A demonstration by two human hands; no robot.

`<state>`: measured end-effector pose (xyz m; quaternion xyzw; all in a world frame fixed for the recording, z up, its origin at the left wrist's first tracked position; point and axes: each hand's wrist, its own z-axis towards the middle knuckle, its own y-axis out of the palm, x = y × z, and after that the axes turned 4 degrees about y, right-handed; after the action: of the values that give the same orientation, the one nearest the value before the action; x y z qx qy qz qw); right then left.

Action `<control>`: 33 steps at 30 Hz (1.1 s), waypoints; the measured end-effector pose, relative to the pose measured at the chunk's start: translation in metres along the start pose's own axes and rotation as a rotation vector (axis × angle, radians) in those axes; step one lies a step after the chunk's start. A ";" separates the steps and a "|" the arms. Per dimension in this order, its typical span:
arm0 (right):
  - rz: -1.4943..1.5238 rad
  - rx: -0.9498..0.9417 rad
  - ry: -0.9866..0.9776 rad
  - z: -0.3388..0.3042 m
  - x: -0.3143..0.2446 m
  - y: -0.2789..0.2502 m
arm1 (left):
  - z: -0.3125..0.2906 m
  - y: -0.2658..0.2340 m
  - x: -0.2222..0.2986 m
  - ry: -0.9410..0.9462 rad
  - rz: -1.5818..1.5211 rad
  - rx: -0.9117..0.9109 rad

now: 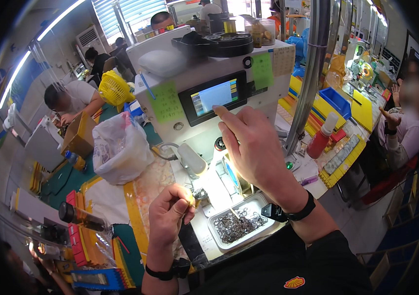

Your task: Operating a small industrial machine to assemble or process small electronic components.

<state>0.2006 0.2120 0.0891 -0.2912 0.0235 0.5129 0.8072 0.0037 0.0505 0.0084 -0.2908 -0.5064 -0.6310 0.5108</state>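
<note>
The index finger of my right hand (257, 147) points out and meets the lower part of a lit touch screen (219, 93). That hand holds nothing, and its other fingers are partly curled. The screen is set in the front of a white machine (163, 71). Lower down, my left hand (169, 212) is closed in a pinch. A small yellowish bit shows at its fingertips, too small to name. Right beside them is a small dark metal part (200, 193) under bright light. A white tray (254, 237) holds many small dark rings (234, 227) and a thin pale stick.
A white lamp head (192, 160) stands close above my left hand. Left lie a plastic bag (121, 147) and a dark-capped jar (84, 216). A metal post (308, 73) and a red bottle (321, 137) stand right. Other people sit nearby, one at the right (411, 118).
</note>
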 end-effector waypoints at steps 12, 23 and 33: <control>-0.003 -0.033 0.040 -0.002 0.001 0.004 | -0.001 -0.002 0.001 -0.010 -0.005 -0.006; 0.004 0.018 0.161 -0.007 0.004 0.002 | -0.001 0.002 0.001 -0.006 -0.007 0.008; 0.003 -0.010 0.141 -0.003 0.004 0.004 | 0.000 0.002 0.003 0.003 -0.007 0.011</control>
<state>0.2005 0.2147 0.0832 -0.3305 0.0783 0.4922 0.8015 0.0045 0.0495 0.0120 -0.2850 -0.5100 -0.6305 0.5110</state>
